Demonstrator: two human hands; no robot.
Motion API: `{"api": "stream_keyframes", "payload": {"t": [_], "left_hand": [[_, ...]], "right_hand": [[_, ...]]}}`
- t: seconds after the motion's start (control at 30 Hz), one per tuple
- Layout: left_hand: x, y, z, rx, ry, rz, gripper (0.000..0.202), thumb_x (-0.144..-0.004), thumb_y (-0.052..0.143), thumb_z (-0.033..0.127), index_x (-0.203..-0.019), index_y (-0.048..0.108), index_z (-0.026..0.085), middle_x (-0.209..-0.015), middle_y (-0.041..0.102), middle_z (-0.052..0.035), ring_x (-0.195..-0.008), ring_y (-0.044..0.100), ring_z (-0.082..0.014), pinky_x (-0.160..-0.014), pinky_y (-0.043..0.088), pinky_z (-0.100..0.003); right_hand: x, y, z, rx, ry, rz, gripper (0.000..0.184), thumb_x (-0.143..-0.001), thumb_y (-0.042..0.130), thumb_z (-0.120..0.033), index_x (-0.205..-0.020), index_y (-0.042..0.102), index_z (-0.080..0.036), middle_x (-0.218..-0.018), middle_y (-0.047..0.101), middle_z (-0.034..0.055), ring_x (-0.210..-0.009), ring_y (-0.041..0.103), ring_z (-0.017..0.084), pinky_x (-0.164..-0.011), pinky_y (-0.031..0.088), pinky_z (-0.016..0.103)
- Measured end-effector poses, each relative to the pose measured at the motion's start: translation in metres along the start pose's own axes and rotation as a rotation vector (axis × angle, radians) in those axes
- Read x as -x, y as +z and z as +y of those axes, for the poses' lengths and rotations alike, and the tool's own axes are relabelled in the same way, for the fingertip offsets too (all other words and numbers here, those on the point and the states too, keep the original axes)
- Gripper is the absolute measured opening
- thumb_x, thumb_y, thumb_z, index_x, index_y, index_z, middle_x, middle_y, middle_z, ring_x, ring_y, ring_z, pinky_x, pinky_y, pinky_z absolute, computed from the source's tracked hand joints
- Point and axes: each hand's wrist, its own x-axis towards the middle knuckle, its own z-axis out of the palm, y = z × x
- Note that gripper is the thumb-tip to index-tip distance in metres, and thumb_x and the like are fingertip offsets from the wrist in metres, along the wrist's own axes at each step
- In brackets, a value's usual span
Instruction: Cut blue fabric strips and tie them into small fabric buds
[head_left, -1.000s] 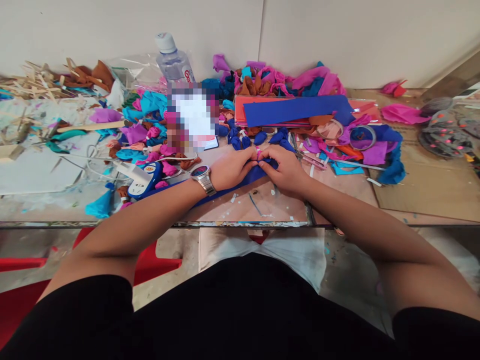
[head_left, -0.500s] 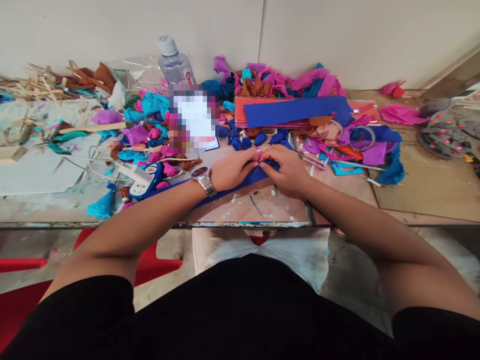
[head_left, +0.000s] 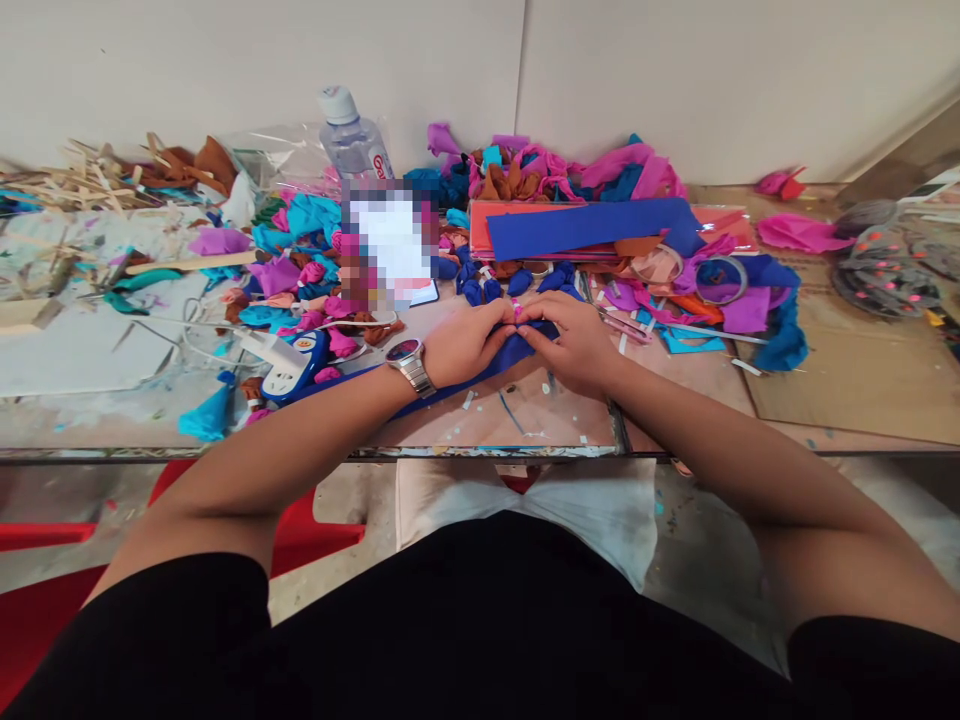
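A long dark blue paper strip (head_left: 504,356) lies across the table in front of me. My left hand (head_left: 466,345), with a metal watch on the wrist, pinches the strip's far end. My right hand (head_left: 573,345) meets it fingertip to fingertip, also pinching the blue paper. A small pink bit shows between the fingertips. Several small rolled blue paper pieces (head_left: 517,281) lie just beyond my hands.
Piles of pink, teal, purple and brown paper scraps (head_left: 300,255) cover the left and back. A water bottle (head_left: 351,140) stands at the wall. Blue sheets on a red stack (head_left: 592,225), tape rolls (head_left: 721,278), a white-blue power strip (head_left: 289,362) and wooden sticks (head_left: 67,180) surround the work spot.
Both hands stay pinched together on the blue strip; only the camera has tipped slightly, shifting the scene down.
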Motion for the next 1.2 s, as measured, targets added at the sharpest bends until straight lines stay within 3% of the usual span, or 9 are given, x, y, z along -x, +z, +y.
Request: {"api": "stream_keyframes", "payload": {"t": [0.17,0.4,0.53,0.9,1.2], "left_hand": [[0.0,0.0,-0.001,-0.028,-0.002,-0.014,0.027,-0.111,0.046,0.038,-0.114,0.066,0.019,-0.097,0.076,-0.0091,-0.086,0.07,-0.0261,-0.073,0.044,-0.037],[-0.003,-0.003,-0.004,-0.016,0.031,-0.031,0.025,-0.11,0.047,0.035,-0.109,0.067,0.019,-0.095,0.077,-0.0076,-0.084,0.07,-0.0253,-0.073,0.043,-0.036],[-0.003,-0.003,-0.003,-0.01,0.019,-0.035,0.025,-0.11,0.048,0.036,-0.108,0.066,0.019,-0.097,0.078,-0.0075,-0.085,0.071,-0.0252,-0.074,0.044,-0.036],[-0.002,0.003,-0.005,-0.108,0.05,-0.025,0.031,-0.113,0.042,0.04,-0.113,0.066,0.02,-0.098,0.078,-0.0097,-0.089,0.073,-0.027,-0.075,0.046,-0.037],[-0.002,0.003,-0.006,-0.072,0.054,-0.018,0.027,-0.112,0.044,0.038,-0.112,0.064,0.02,-0.097,0.077,-0.0091,-0.086,0.071,-0.0267,-0.074,0.045,-0.038]], "right_hand": [[0.0,-0.001,0.004,0.042,-0.051,-0.004,0.025,-0.106,0.063,-0.047,-0.106,0.077,-0.025,-0.112,0.081,0.0094,-0.109,0.073,0.03,-0.099,0.057,0.048],[0.0,-0.003,0.005,0.096,-0.079,-0.021,0.02,-0.106,0.066,-0.042,-0.105,0.077,-0.025,-0.114,0.081,0.0088,-0.109,0.073,0.031,-0.098,0.056,0.048],[0.0,-0.001,0.003,0.072,-0.041,-0.044,0.016,-0.105,0.065,-0.037,-0.104,0.075,-0.024,-0.112,0.08,0.0097,-0.109,0.072,0.031,-0.1,0.055,0.048],[0.003,0.009,0.006,-0.038,0.096,-0.025,0.014,-0.1,0.065,-0.033,-0.1,0.074,-0.022,-0.101,0.08,0.0074,-0.093,0.072,0.027,-0.085,0.053,0.041],[0.0,0.008,0.003,-0.028,0.097,-0.01,0.016,-0.1,0.064,-0.036,-0.099,0.073,-0.023,-0.101,0.08,0.0079,-0.095,0.072,0.028,-0.088,0.052,0.043]]}}
